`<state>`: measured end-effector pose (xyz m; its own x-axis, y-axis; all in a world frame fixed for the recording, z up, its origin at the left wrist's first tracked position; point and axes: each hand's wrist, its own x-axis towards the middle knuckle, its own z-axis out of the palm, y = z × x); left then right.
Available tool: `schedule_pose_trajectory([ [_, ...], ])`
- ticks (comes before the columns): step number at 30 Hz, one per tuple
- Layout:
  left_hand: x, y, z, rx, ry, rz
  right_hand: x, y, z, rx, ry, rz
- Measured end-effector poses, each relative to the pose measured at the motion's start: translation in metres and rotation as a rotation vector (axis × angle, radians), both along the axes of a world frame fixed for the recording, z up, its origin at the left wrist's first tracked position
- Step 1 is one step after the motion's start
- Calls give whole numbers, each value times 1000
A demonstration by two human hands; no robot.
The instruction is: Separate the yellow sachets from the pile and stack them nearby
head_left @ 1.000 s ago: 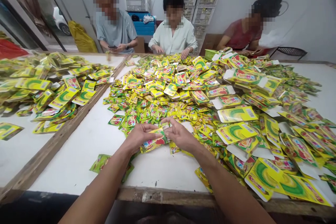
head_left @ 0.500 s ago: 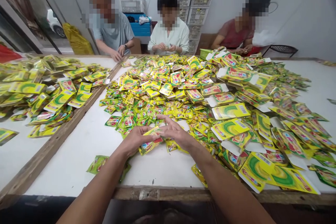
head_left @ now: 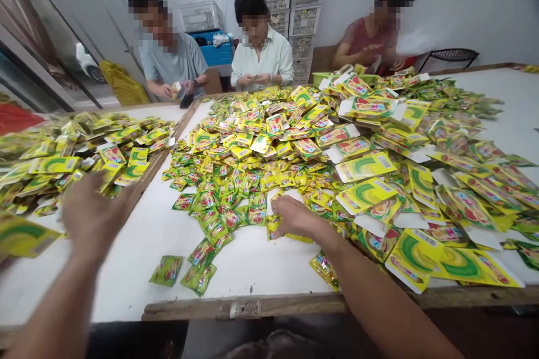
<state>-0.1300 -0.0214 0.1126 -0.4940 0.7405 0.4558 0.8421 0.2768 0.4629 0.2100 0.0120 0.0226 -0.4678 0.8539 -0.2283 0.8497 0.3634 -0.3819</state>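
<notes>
My left hand (head_left: 90,210), blurred by motion, is over the left heap of small yellow boxes (head_left: 54,165), its thumb apart from the fingers and nothing visible in its grasp. A yellow and green box (head_left: 27,235) shows beside it at the left edge. My right hand (head_left: 292,216) is low at the front of the middle heap, fingers curled down on a yellow sachet (head_left: 273,226); the fingertips are partly hidden. Green sachets (head_left: 208,202) lie in a loose string left of that hand. Several small sachets (head_left: 166,270) rest nearer the front edge.
A wooden strip (head_left: 147,176) divides the white table (head_left: 143,230). Large yellow boxes (head_left: 366,166) with white flaps are heaped on the right. Across the table sit three people, one holding a small box (head_left: 174,90). Stacked crates (head_left: 305,19) stand behind them.
My left hand has moved left from the middle to the left heap, and the yellow box has left its grasp. My right hand has lowered onto the sachets. The view has shifted slightly.
</notes>
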Motion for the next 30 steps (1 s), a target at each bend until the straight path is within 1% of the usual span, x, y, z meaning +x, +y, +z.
schedule_pose_trajectory([
  [1, 26, 3, -11, -95, 24, -66, 1, 1, -1, -5, 51, -29],
  [2, 53, 7, -24, -215, 20, -202, 3, 3, -1, -4, 105, -67],
  [3, 81, 11, -38, -285, 51, -335, 5, 4, -2, 3, 162, -103],
  [5, 130, 18, -62, -396, 159, -557, 10, 7, -2, 24, 271, -155],
  [6, 148, 22, -72, -435, 190, -657, 12, 8, -1, 36, 311, -179],
  [8, 170, 29, -87, -500, 226, -731, 13, 11, -1, 57, 357, -227],
  [10, 176, 33, -96, -533, 217, -731, 12, 12, -4, 76, 371, -269],
  [12, 174, 37, -100, -546, 167, -717, 10, 14, -10, 97, 376, -282],
  [17, 167, 39, -105, -543, 56, -649, 9, 18, -26, 138, 489, -297],
  [19, 166, 38, -106, -513, 7, -630, 11, 19, -25, 115, 575, -340],
  [20, 164, 37, -107, -479, -52, -628, 13, 19, -23, 97, 631, -365],
  [21, 162, 36, -108, -436, -142, -634, 14, 19, -20, 69, 694, -385],
  [23, 158, 35, -108, -353, -405, -681, 15, 18, -12, -5, 826, -395],
  [26, 152, 36, -108, -316, -870, -742, 13, 15, -2, -84, 963, -323],
  [28, 151, 37, -107, -290, -1138, -712, 9, 15, 0, -78, 1053, -344],
  [30, 153, 37, -105, -216, -1341, -650, 3, 15, -2, -84, 1172, -455],
])
